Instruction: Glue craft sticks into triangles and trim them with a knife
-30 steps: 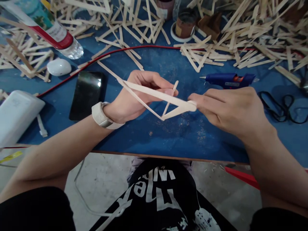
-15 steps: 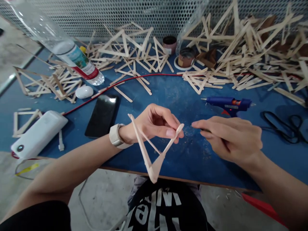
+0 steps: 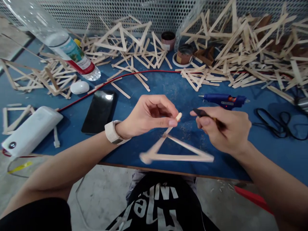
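Observation:
My left hand (image 3: pixel 156 112), with a watch band on its wrist, pinches one end of a triangular frame made of wooden craft sticks (image 3: pixel 178 157). The frame hangs below the fingers, over the table's near edge, somewhat blurred. My right hand (image 3: pixel 226 128) is closed round a slim dark tool (image 3: pixel 202 113) that tapers to its front end; its kind I cannot make out. The tool's front end points left toward the pinched stick end, with a gap between them. Just beyond my right hand a blue hot glue gun (image 3: pixel 223 100) lies on its side.
Heaps of craft sticks (image 3: pixel 240 51) line the back of the blue table (image 3: pixel 166 85). On the left are a plastic bottle (image 3: pixel 74 57), a white case (image 3: pixel 80 87), a black phone (image 3: pixel 98 110) and a white power bank (image 3: pixel 33 128). A black cable (image 3: pixel 276 125) coils at right.
The stick frame has swung from pointing down and left to spreading rightward below my left hand. The right hand has turned, showing more of the dark tool. The view has shifted slightly.

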Motion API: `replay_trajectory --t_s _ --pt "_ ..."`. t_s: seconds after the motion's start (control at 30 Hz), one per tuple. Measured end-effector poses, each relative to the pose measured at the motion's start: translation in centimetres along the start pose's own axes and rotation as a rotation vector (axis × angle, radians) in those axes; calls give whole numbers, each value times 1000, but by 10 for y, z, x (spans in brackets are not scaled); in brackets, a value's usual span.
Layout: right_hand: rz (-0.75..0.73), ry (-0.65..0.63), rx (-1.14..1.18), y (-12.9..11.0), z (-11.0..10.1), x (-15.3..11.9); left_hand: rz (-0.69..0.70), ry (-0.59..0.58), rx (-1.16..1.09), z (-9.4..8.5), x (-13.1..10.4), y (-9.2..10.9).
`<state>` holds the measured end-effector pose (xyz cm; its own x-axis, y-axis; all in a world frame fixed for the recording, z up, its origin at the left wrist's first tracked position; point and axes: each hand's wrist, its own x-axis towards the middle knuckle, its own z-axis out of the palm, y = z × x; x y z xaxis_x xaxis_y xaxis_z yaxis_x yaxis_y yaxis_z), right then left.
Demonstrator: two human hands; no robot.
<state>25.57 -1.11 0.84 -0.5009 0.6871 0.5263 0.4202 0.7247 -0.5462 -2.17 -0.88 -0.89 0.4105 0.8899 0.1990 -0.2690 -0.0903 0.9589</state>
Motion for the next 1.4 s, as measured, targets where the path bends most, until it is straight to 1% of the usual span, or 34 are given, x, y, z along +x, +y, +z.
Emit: replay_trajectory --t_s 0.07,0.1,0.17,0.23,0.27,0.33,0.43,0.57,0.67,0.7,0.77,0.87,0.93,1.0,1.07,1.13,1.2,1.27,1.33,1.4 --pt "76 -34 136 2 -2 3 45 23 146 1 -1 3" --pt "70 -70 178 3 -2 5 61 20 208 2 -1 4" --pt "-12 -133 188 4 -2 9 67 0 292 5 -3 5" --pt "-62 -152 137 5 -1 10 54 -15 326 9 -4 4" --pt "-56 -150 112 4 -1 9 48 -23 326 10 -5 4" --pt "14 -162 92 2 0 8 45 -43 293 12 -5 3" --pt "89 -153 128 -2 0 5 1 -80 203 13 -4 2" --pt "103 -129 125 -3 -1 5 -110 -140 133 11 -3 4" --pt "93 -126 76 -2 0 6 -136 -151 74 10 -3 4" --pt "71 -108 63 0 1 6 -137 -143 58 10 -3 3" --pt "-25 -54 30 4 2 5 -118 -99 43 9 -3 -1" --pt "-169 61 -76 9 2 3 -28 12 45 6 -3 -8" --pt "-191 115 -179 8 2 1 45 94 39 4 -2 -13" --pt "-206 126 -292 3 1 -2 104 170 51 1 -1 -18" --pt "-221 98 -387 -4 2 -3 153 235 89 -2 1 -21" --pt "-186 77 -389 -10 5 -4 200 254 115 -4 3 -24" --pt "-101 28 -295 -12 9 -4 278 216 104 -6 5 -26" --pt "-7 -33 -194 -11 12 -3 319 181 83 -7 6 -27" --pt "54 -67 -145 -9 13 -3 291 184 82 -6 5 -27" --pt "79 -66 -139 -8 13 -3 258 201 91 -3 4 -26"
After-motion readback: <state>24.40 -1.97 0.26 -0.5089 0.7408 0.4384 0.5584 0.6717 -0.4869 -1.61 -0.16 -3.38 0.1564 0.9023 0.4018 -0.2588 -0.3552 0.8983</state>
